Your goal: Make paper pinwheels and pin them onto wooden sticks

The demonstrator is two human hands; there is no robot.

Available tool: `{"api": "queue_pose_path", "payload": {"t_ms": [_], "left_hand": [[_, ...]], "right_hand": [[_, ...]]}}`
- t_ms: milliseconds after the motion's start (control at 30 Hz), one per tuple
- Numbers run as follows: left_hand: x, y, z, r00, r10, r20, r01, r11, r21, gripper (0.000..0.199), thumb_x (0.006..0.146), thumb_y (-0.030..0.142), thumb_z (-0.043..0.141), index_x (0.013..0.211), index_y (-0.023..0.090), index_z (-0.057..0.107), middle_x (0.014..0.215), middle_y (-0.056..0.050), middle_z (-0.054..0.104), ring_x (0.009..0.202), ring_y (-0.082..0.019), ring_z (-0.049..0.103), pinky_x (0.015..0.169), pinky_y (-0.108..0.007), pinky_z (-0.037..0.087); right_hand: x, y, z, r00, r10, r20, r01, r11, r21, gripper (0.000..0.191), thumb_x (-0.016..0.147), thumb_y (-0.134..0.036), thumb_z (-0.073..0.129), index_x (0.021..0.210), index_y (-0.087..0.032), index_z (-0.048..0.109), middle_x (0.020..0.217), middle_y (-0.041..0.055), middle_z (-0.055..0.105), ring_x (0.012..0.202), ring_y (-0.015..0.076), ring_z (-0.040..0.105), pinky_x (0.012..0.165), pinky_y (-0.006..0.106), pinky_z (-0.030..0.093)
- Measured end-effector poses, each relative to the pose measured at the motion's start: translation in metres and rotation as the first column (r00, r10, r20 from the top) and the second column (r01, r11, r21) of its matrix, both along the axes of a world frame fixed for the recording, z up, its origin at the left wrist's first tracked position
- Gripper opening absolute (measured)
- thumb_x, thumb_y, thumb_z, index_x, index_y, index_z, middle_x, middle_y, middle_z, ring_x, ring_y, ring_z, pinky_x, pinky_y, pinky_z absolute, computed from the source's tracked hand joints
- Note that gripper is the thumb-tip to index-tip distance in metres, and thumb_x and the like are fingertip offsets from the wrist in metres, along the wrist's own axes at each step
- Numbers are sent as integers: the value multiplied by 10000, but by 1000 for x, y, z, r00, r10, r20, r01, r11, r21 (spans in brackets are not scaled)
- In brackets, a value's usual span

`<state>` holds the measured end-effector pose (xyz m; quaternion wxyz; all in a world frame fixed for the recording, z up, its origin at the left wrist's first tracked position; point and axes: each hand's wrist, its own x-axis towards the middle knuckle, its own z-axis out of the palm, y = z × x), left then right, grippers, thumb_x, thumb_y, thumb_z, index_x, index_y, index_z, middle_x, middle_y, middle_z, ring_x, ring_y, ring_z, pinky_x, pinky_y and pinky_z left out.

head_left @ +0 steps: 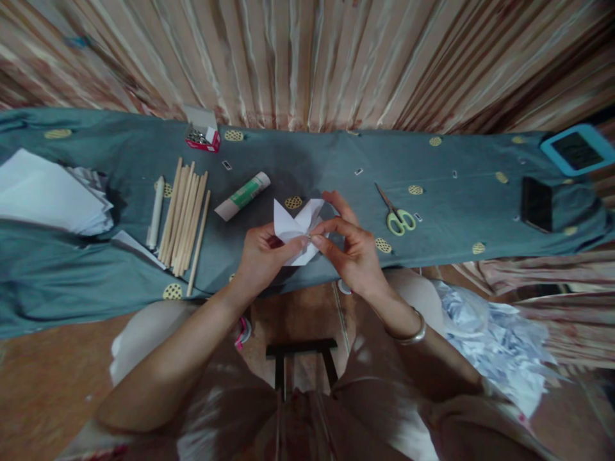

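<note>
A white paper pinwheel (298,222) with pointed folded blades is held in front of me, over the near edge of the cloth-covered table. My left hand (264,255) grips it from the left, its thumb pressed near the centre. On the other side, my right hand (346,246) pinches with thumb and forefinger at the middle of the paper. Something tiny shows between those fingertips, too small to make out. A glue stick (243,196) lies just beyond my left hand, and scissors (396,214) with pale green handles lie to the right of my right hand.
Several wooden sticks (185,218) lie at the left beside a white rod (156,213) and a paper strip (138,248). Further left is a paper stack (45,192). A small red box (204,136) holds metal pieces. A phone (537,205) and a blue-framed device (578,150) sit far right.
</note>
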<state>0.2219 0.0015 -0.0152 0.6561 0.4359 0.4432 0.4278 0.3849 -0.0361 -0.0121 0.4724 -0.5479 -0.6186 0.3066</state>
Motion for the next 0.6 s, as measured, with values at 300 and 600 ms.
{"api": "queue_pose_path", "payload": {"t_ms": [300, 600], "left_hand": [[-1, 1, -5, 999, -4, -54, 6, 1000, 26, 364, 545, 400, 895, 773, 144, 774, 771, -42, 761, 650, -163, 651, 631, -269, 516], [-3, 2, -3, 998, -6, -65, 7, 1000, 16, 388, 541, 436, 900, 756, 140, 769, 752, -41, 756, 627, -150, 634, 604, -255, 509]], "right_hand": [[-1, 1, -3, 997, -2, -77, 0, 1000, -25, 31, 847, -281, 694, 826, -285, 717, 1342, 6, 625, 1447, 222, 401, 1228, 469, 265], [-4, 2, -10, 973, -122, -196, 109, 991, -75, 411, 744, -409, 804, 1098, -264, 653, 1515, 69, 483, 1428, 255, 424, 1204, 475, 321]]}}
